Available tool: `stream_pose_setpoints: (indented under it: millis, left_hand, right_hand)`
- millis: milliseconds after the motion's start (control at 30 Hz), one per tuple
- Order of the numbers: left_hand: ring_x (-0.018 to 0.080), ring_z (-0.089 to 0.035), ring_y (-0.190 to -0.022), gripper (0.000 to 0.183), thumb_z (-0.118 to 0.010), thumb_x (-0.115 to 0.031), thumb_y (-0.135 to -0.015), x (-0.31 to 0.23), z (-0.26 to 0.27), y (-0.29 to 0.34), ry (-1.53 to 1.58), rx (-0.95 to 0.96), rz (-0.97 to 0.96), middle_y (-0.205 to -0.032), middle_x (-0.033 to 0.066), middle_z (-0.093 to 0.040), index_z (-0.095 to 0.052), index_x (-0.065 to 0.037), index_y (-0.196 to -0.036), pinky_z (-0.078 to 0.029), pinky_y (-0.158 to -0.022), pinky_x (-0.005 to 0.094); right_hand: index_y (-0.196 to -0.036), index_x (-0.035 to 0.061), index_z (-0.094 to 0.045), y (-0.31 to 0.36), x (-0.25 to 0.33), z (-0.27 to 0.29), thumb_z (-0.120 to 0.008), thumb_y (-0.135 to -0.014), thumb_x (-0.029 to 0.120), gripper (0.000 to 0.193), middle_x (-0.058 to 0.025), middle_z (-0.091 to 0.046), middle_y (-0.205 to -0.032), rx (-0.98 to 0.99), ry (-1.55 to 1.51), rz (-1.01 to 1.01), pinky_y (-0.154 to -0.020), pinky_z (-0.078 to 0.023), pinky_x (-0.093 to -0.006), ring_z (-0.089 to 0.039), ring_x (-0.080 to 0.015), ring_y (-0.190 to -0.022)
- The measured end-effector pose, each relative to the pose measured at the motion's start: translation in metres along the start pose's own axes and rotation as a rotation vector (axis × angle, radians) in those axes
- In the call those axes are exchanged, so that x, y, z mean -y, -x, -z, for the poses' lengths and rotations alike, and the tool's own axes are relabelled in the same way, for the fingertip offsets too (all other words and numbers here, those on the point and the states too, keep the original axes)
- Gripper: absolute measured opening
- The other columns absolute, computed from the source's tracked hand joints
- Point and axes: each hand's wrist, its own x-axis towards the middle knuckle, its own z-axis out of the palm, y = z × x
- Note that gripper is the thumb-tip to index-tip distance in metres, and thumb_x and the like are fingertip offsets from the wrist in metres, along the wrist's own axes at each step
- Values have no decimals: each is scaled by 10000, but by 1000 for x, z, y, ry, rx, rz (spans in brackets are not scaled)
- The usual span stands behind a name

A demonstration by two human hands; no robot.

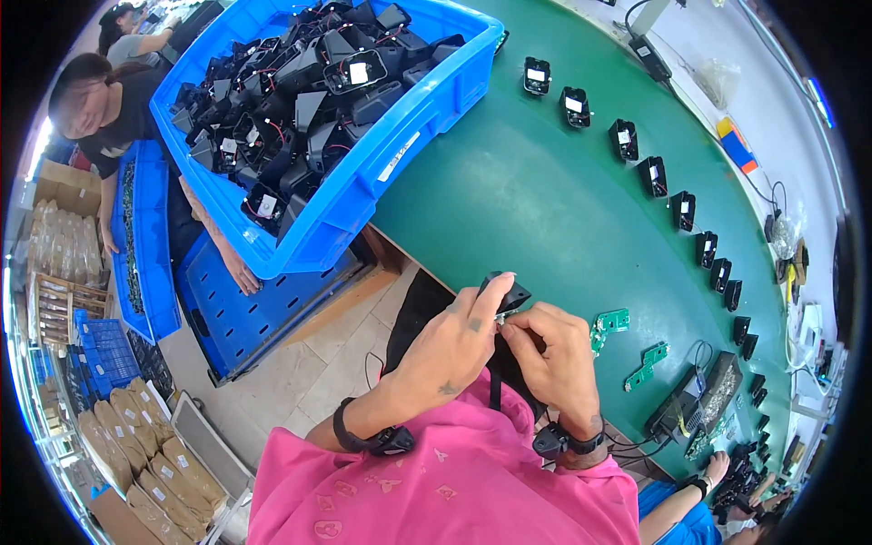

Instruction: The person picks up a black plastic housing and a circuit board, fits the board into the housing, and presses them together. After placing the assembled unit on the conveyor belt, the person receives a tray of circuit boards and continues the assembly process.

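My left hand (pixel 447 338) is closed around a small black plastic housing (pixel 518 295), held tilted in front of my body at the table's near edge. My right hand (pixel 559 354) comes up to the housing's lower side, thumb and forefinger pinched together. Something small and pale shows at those fingertips, too hidden to name. The inside of the housing is turned out of sight. Just right of my right hand lie green circuit boards (pixel 611 323), with another green board (pixel 647 367) a little farther right.
A blue bin (pixel 386 177) heaped with black housings stands at the upper left. Open black housings (pixel 625 140) form a curved row along the green table (pixel 509 200). A black device with cables (pixel 677 406) sits to the right. Other people work at left and lower right.
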Motion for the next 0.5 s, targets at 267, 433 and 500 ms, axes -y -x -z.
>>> stream_pose_setpoints:
  millis: [267,433,500]
  left_hand:
    - [442,-635,-884,553,-507,-11,-885,19,-24,5,-98,-122,-13,-1131,320,-545,-321,12,-1406,-537,-747,485]
    - [345,-630,-968,533,-420,-17,-957,28,-11,6,488,-188,8,-1273,236,-548,-299,-98,-1470,-495,-889,427]
    - [307,-647,-914,582,-478,2,-915,30,-3,4,606,-46,68,-1180,230,-570,-311,-114,-1460,-511,-835,402]
  right_hand:
    - [-839,-24,-631,6,-7,-29,-643,-840,3,30,-170,-634,-765,-137,202,14,-604,-489,-380,-630,-303,-663]
    - [-876,-47,-638,0,-8,-34,-623,-920,75,131,-111,-646,-783,-195,-62,-174,-603,-488,-293,-613,-162,-683]
    - [-860,-66,-626,-1,-20,-35,-593,-959,116,210,-77,-634,-753,-182,-165,-276,-535,-460,-247,-586,-109,-629]
